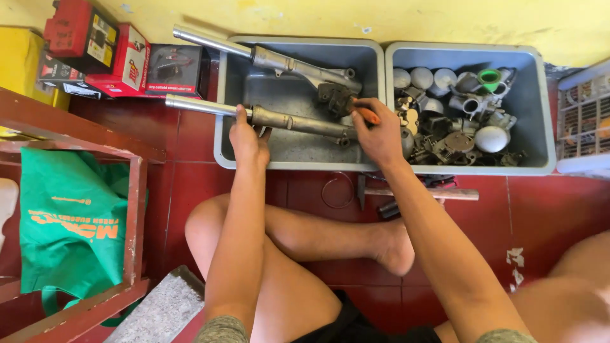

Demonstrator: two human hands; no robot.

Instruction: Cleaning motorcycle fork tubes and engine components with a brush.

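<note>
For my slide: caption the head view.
Left hand steadies a metal tube in a grey tub; right hand holds an orange-handled tool.

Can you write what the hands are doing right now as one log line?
left hand: grips near fork tube | right hand: holds orange-handled tool | place: left grey tub

Fork tubes are metal, shiny chrome up top, dull greasy cast lower down. Bins look like matt grey plastic. Floor is glossy red tile, bag is green cloth.
</note>
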